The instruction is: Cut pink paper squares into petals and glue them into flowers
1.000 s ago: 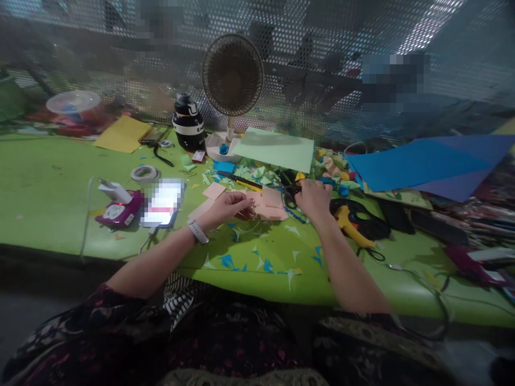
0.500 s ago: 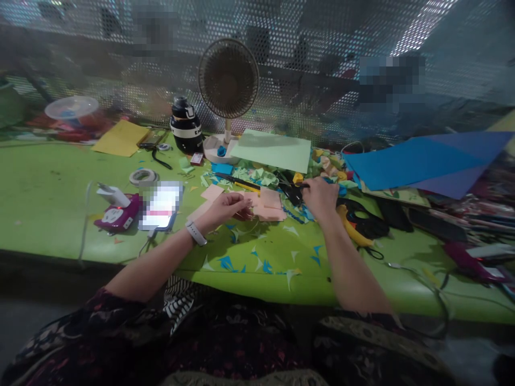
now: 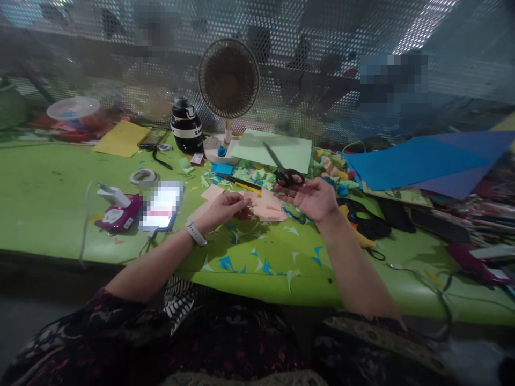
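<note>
Clearly, both hands are busy above the green tabletop (image 3: 52, 198). The right hand (image 3: 316, 199), palm up with fingers loosely spread, holds the scissors (image 3: 285, 174) by their black handles, the blades pointing away over a pale green sheet (image 3: 295, 150). The left hand (image 3: 231, 206) has thumb and fingertips pinched together at the pink paper pieces (image 3: 270, 206); whether it grips one cannot be told. Just beyond those pieces lies a yellow-and-black cutter (image 3: 247, 186); blue scraps (image 3: 227, 262) lie nearer the edge.
</note>
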A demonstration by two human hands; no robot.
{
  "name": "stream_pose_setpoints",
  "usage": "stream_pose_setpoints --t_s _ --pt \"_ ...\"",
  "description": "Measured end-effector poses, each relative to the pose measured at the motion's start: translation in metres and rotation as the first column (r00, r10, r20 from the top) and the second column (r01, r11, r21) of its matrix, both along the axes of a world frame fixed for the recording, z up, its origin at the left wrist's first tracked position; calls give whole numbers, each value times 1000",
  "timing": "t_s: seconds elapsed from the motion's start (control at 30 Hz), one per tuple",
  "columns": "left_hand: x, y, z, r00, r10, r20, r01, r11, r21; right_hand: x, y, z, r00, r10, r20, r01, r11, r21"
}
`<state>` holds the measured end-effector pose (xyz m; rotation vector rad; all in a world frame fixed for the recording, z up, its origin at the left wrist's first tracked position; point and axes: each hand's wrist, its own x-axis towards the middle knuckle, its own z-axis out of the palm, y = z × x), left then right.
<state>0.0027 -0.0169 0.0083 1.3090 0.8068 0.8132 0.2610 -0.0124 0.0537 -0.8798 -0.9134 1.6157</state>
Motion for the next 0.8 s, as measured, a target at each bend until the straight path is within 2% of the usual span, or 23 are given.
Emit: stream_pose_setpoints --t_s 0.13,0.33,0.47,0.63,0.8 --pt "0 1 -3 1000 23 9 -23 1000 11 -9 -2 -2 993 35 -113 -41 998 -51" --pt "0 5 -6 985 133 109 -133 991 -5 -13 3 -11 938 -146 -315 106 984 -140" --pt "-1 6 -5 971 170 168 -173 985 1 -12 1 -10 914 -54 -402 21 996 -86" --pt "-2 7 -5 961 195 194 -199 980 -1 -15 0 -15 925 -14 -379 -13 998 -67" --pt "-1 7 -2 942 246 228 -250 968 -10 -16 3 -24 950 -20 -312 4 999 -52"
